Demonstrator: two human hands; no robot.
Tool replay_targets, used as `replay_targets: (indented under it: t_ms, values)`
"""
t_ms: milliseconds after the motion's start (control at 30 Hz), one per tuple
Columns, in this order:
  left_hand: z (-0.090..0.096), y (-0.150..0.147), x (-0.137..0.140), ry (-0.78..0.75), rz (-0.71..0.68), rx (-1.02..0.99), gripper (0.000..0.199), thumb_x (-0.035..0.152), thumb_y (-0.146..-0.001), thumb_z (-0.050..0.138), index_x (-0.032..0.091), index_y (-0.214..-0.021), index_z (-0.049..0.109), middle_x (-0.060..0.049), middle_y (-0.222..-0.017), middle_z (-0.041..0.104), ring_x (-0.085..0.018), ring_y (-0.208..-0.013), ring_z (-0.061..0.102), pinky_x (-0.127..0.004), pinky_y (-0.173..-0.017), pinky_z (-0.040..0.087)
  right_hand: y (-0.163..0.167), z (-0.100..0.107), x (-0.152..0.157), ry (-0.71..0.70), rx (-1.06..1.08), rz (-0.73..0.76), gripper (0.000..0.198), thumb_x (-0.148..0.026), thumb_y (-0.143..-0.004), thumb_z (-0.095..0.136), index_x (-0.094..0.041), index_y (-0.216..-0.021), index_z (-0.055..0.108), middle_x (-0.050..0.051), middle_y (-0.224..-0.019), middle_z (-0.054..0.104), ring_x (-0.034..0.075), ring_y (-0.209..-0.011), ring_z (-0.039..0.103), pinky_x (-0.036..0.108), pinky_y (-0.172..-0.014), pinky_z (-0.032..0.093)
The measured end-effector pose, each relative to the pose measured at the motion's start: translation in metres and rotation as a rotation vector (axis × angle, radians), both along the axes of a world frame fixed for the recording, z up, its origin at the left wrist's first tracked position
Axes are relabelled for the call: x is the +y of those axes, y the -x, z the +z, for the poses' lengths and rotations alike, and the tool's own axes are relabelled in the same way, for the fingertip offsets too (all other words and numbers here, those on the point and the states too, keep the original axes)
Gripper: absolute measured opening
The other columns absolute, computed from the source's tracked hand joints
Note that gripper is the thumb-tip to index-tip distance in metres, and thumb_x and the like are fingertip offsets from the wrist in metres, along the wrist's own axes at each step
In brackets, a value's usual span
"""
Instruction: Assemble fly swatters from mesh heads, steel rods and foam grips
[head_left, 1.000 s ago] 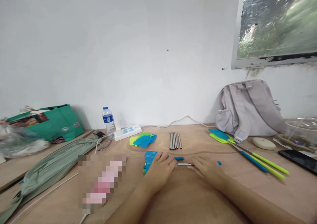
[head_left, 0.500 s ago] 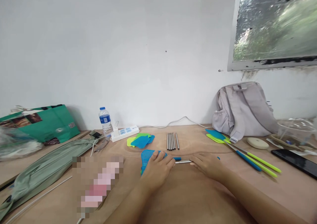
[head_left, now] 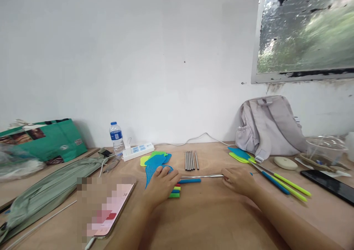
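A thin metal rod (head_left: 203, 176) runs level between my two hands, just above the tabletop. The fingers of my left hand (head_left: 163, 180) are closed around its left end. My right hand (head_left: 239, 180) is wrapped round the other end, and a blue tip (head_left: 251, 174) shows past it. A blue perforated fly swatter head (head_left: 152, 172) lies against my left hand; whether it is joined to the rod is hidden. Below the rod are a blue handle tube (head_left: 190, 181) and several coloured tubes (head_left: 174, 195), partly covered by my left hand.
Several metal tubes (head_left: 190, 160) lie in a row behind the rod. Blue and green swatter heads (head_left: 156, 159) are piled to their left. Fly swatters (head_left: 276, 180) lie at right, near a backpack (head_left: 271, 128) and black phone (head_left: 326, 183). A power strip (head_left: 138, 151) and bottle (head_left: 116, 137) stand at back left.
My hands have moved apart, and a longer stretch of the metal rod shows between them. The coloured tubes under my left hand have come into view. The camera has shifted slightly.
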State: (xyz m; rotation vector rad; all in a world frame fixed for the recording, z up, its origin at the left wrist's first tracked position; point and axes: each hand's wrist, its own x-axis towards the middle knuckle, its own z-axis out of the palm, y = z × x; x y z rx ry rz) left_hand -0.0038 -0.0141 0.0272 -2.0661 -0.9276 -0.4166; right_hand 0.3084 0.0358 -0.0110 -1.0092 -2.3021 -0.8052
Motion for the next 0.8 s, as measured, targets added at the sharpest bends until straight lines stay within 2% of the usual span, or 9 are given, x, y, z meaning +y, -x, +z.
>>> replay_targets:
  t_ms: [267,500,667,800]
  values:
    - [-0.004,0.016,0.007,-0.084,0.025,0.005,0.022,0.011,-0.071,0.054,0.027,-0.087,0.056,0.004,-0.084,0.06,-0.017,-0.079,0.045,-0.032,-0.075,0.027,-0.019,-0.002,0.01,0.013,-0.015,-0.073,0.015,-0.017,-0.074,0.043,-0.019,-0.062,0.051,0.001,-0.055,0.059,0.012,-0.053,0.05,0.026,-0.052,0.02]
    - [-0.009,0.021,0.01,-0.11,0.061,-0.03,0.026,0.011,-0.076,0.049,0.03,-0.09,0.058,0.005,-0.094,0.064,-0.017,-0.086,0.05,-0.032,-0.079,0.03,-0.011,-0.003,0.008,0.108,-0.019,-0.127,0.013,-0.016,-0.073,0.045,-0.018,-0.063,0.052,0.001,-0.058,0.061,0.012,-0.054,0.052,0.025,-0.051,0.02]
    - [-0.006,-0.004,0.002,-0.176,0.152,-0.227,0.039,0.008,-0.08,0.039,0.027,-0.111,0.053,-0.001,-0.118,0.056,-0.022,-0.105,0.046,-0.039,-0.09,0.029,0.007,-0.007,0.003,0.177,0.187,-0.219,0.015,-0.02,-0.073,0.044,-0.019,-0.058,0.048,0.0,-0.054,0.057,0.012,-0.05,0.049,0.025,-0.049,0.018]
    - [-0.012,-0.041,-0.004,-0.178,-0.007,-0.163,0.039,0.014,-0.084,0.035,0.022,-0.12,0.047,-0.005,-0.117,0.054,-0.02,-0.11,0.043,-0.037,-0.095,0.027,0.034,-0.009,-0.011,0.237,0.32,-0.155,0.015,-0.019,-0.072,0.043,-0.019,-0.057,0.048,-0.001,-0.054,0.056,0.011,-0.05,0.048,0.023,-0.049,0.019]
